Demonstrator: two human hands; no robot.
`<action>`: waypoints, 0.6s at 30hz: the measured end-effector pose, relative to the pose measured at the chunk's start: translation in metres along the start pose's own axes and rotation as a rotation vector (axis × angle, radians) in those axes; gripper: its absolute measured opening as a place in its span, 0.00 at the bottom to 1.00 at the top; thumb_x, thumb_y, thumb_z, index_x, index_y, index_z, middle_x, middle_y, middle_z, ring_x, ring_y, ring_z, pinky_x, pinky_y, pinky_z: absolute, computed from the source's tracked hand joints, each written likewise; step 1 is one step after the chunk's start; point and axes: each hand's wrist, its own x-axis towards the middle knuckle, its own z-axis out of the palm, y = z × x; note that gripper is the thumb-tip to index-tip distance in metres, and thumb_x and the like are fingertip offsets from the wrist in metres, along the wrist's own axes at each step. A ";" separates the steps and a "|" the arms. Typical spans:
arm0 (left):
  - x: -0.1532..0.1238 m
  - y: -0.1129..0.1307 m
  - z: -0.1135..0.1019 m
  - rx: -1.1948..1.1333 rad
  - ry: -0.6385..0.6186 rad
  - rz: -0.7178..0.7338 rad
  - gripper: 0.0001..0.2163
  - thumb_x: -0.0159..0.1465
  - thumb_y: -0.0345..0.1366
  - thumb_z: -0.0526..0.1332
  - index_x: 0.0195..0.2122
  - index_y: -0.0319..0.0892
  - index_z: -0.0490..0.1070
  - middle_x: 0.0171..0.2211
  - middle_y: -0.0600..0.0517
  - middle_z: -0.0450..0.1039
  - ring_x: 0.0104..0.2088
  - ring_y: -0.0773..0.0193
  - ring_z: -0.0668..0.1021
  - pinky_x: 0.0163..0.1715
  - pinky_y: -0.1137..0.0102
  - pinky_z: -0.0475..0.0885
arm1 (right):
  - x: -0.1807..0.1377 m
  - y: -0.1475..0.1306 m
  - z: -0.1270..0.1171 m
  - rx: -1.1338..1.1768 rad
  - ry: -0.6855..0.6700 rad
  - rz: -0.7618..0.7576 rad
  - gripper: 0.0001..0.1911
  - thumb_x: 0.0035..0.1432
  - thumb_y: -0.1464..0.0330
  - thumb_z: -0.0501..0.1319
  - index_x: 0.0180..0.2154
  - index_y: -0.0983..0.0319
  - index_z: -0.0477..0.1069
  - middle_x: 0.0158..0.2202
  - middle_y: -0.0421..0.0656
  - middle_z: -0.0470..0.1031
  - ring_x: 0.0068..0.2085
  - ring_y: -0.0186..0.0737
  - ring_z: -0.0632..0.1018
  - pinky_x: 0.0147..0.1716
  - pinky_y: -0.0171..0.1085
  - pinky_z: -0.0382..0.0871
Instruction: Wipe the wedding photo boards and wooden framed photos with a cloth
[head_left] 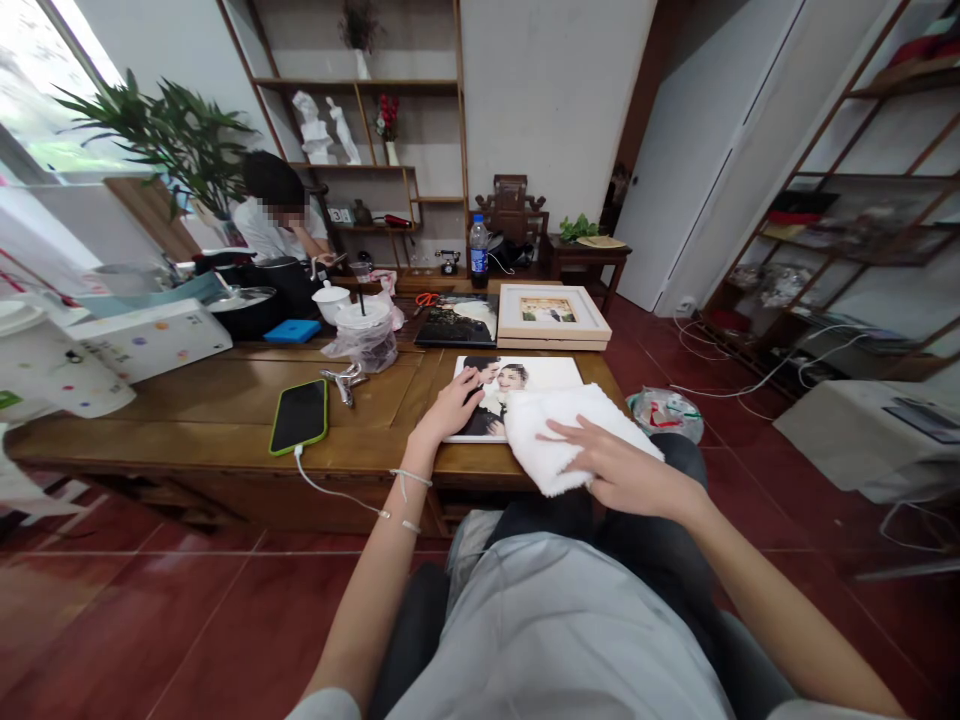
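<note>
A photo panel or album (487, 412) with a wedding picture lies flat at the table's front edge. My left hand (452, 405) rests on its left side, fingers stretched out over the picture. A fluffy white towel (541, 420) covers the panel's right part and hangs past the table edge. My right hand (611, 462) holds the towel against the panel, its fingers spread on top and its thumb partly hidden. Behind the panel are a white framed photo (592, 310) on a box and a dark glossy album (442, 320).
Left of me on the wooden table (375, 445) lie a charging phone (300, 418) and a small metal stand (345, 382). A bagged drink cup (364, 335) and a bottle (478, 250) stand farther back. Another person (274, 225) sits across. A bag-lined bin (666, 412) stands right.
</note>
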 end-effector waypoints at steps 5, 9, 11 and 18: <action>0.001 -0.003 0.000 -0.009 -0.010 0.008 0.21 0.68 0.41 0.51 0.60 0.39 0.66 0.65 0.42 0.58 0.66 0.54 0.59 0.64 0.57 0.56 | 0.010 0.016 -0.013 0.092 -0.018 0.011 0.32 0.41 0.82 0.50 0.44 0.56 0.78 0.64 0.39 0.64 0.68 0.44 0.56 0.66 0.51 0.47; 0.001 -0.003 -0.002 -0.003 -0.025 0.003 0.22 0.68 0.42 0.51 0.60 0.39 0.65 0.65 0.42 0.58 0.66 0.55 0.59 0.65 0.59 0.54 | 0.048 0.064 -0.019 0.079 0.060 0.054 0.29 0.41 0.81 0.51 0.43 0.59 0.78 0.62 0.43 0.66 0.67 0.48 0.57 0.65 0.53 0.50; 0.001 -0.003 -0.002 0.000 -0.025 0.001 0.22 0.68 0.42 0.51 0.60 0.39 0.65 0.65 0.42 0.58 0.66 0.55 0.59 0.64 0.59 0.55 | 0.069 0.086 -0.019 0.064 0.092 0.038 0.29 0.42 0.81 0.51 0.44 0.61 0.77 0.59 0.44 0.70 0.67 0.48 0.57 0.66 0.55 0.45; 0.001 -0.002 -0.001 0.005 0.002 0.003 0.22 0.68 0.42 0.51 0.60 0.39 0.66 0.64 0.42 0.59 0.65 0.54 0.61 0.64 0.58 0.55 | 0.098 0.106 -0.018 0.014 0.169 0.091 0.30 0.46 0.80 0.49 0.49 0.62 0.75 0.58 0.47 0.72 0.67 0.50 0.57 0.64 0.63 0.39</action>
